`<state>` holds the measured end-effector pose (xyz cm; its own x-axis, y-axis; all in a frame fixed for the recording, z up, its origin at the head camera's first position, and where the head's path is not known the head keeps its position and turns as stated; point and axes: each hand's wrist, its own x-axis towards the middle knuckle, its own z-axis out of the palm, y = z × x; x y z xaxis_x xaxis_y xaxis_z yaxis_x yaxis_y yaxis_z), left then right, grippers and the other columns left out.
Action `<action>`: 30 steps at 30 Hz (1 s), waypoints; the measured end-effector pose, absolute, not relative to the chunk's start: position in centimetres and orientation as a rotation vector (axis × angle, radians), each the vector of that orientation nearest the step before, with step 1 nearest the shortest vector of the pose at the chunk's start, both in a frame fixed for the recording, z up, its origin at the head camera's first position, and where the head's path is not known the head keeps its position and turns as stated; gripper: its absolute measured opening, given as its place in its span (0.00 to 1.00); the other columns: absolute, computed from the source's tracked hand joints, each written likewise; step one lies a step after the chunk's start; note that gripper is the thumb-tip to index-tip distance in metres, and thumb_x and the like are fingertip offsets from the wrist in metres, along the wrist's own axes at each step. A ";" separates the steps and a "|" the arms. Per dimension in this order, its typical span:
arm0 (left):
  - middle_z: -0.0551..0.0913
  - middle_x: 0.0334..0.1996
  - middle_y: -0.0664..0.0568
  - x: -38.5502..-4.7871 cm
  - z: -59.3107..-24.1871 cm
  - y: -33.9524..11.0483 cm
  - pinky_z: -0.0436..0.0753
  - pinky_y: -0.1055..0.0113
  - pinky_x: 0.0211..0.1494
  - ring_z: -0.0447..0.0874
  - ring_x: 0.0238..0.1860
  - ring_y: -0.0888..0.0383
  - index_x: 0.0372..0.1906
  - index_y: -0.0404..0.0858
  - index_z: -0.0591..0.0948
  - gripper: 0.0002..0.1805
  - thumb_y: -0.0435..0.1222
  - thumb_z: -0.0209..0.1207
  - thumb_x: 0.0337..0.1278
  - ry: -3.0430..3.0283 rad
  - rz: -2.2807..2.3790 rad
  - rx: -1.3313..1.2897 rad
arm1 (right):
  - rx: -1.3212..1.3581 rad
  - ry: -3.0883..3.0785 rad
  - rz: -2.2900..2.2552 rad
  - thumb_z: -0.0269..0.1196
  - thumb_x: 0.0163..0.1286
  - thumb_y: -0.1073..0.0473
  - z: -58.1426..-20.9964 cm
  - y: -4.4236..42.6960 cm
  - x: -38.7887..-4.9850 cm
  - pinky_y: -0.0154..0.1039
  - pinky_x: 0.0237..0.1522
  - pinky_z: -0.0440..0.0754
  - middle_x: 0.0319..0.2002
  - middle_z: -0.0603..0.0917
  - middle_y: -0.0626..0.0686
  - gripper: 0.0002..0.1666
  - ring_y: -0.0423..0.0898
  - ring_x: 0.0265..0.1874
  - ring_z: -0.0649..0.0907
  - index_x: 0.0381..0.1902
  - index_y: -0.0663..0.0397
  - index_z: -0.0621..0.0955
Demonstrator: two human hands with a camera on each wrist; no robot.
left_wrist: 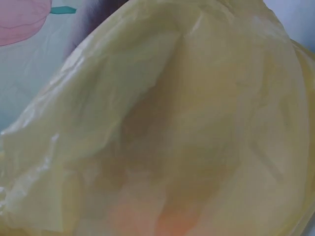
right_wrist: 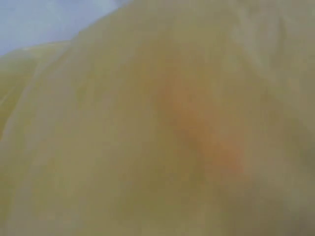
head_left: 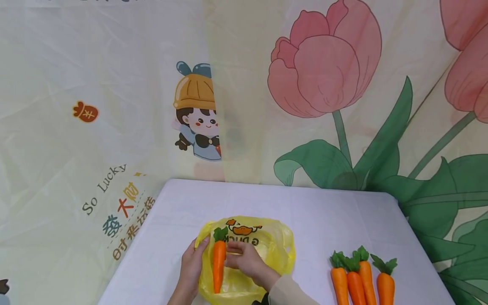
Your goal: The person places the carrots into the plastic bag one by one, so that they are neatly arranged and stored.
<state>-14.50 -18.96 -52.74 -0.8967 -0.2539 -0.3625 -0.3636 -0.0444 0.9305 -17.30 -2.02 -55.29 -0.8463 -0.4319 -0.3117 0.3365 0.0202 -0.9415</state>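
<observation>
A yellow plastic bag (head_left: 263, 241) with a cartoon duck print lies spread on the table, its mouth toward me. An orange carrot (head_left: 218, 264) with a green leafy top is at the bag's left side, leaves pointing away. My left hand (head_left: 192, 262) grips the bag's left edge, the thumb over the rim. Just right of the carrot is my right hand (head_left: 249, 260), its fingers relaxed and extended toward it; whether they touch cannot be told. Yellow film (left_wrist: 206, 98) fills the left wrist view, with blurred orange low down. The right wrist view is mostly blurred yellow film (right_wrist: 108, 128).
Several more carrots (head_left: 355, 284) lie grouped on the table's right side, leaves pointing away. A white cloth (head_left: 305, 207) covers the table. Behind it hangs a curtain (head_left: 244, 106) printed with tulips and a cartoon figure.
</observation>
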 end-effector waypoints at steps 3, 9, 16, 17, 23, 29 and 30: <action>0.64 0.74 0.38 -14.5 -52.8 -19.0 0.70 0.46 0.71 0.65 0.72 0.40 0.78 0.34 0.58 0.44 0.61 0.49 0.73 2.124 2.090 -0.689 | -0.174 1.802 -1.863 0.68 0.65 0.72 -54.5 -1.8 -16.8 0.48 0.51 0.86 0.61 0.78 0.65 0.33 0.64 0.59 0.79 0.68 0.69 0.73; 0.64 0.75 0.39 -14.4 -52.7 -19.4 0.70 0.47 0.72 0.66 0.72 0.41 0.78 0.35 0.58 0.45 0.63 0.49 0.71 2.152 2.083 -0.682 | -0.382 1.887 -1.808 0.71 0.65 0.62 -52.0 -0.7 -15.2 0.47 0.53 0.85 0.64 0.78 0.56 0.33 0.61 0.63 0.77 0.67 0.57 0.76; 0.63 0.75 0.40 -14.3 -52.5 -19.7 0.69 0.48 0.72 0.64 0.73 0.42 0.79 0.36 0.57 0.44 0.61 0.48 0.73 2.152 2.099 -0.650 | -0.673 2.211 -1.532 0.69 0.68 0.45 -50.0 1.9 -12.7 0.46 0.61 0.80 0.68 0.75 0.42 0.35 0.44 0.64 0.76 0.71 0.42 0.74; 0.63 0.75 0.40 -14.3 -52.5 -19.7 0.69 0.48 0.72 0.64 0.73 0.42 0.79 0.36 0.57 0.43 0.60 0.49 0.73 2.157 2.101 -0.649 | -0.714 2.285 -1.462 0.68 0.69 0.42 -49.9 2.5 -12.3 0.47 0.62 0.79 0.69 0.73 0.42 0.36 0.44 0.65 0.75 0.72 0.41 0.73; 0.61 0.76 0.39 -14.4 -52.4 -19.9 0.68 0.47 0.73 0.62 0.74 0.41 0.79 0.34 0.57 0.44 0.59 0.51 0.73 2.195 2.083 -0.668 | -0.878 2.692 -1.015 0.64 0.70 0.36 -49.8 5.8 -10.4 0.45 0.56 0.84 0.73 0.68 0.44 0.41 0.46 0.64 0.77 0.75 0.43 0.69; 0.62 0.75 0.39 -14.6 -52.4 -19.8 0.72 0.49 0.70 0.65 0.72 0.41 0.78 0.34 0.59 0.43 0.57 0.53 0.72 2.204 2.083 -0.680 | -0.909 2.929 -0.756 0.67 0.68 0.39 -50.7 10.0 -9.3 0.48 0.52 0.85 0.73 0.69 0.50 0.43 0.52 0.61 0.78 0.74 0.54 0.71; 0.63 0.75 0.39 -14.6 -52.5 -19.8 0.72 0.49 0.70 0.65 0.72 0.41 0.78 0.34 0.59 0.43 0.57 0.53 0.72 2.208 2.082 -0.684 | -0.874 2.950 -0.731 0.68 0.67 0.40 -50.8 10.8 -9.1 0.50 0.54 0.84 0.73 0.69 0.51 0.44 0.53 0.62 0.77 0.73 0.55 0.71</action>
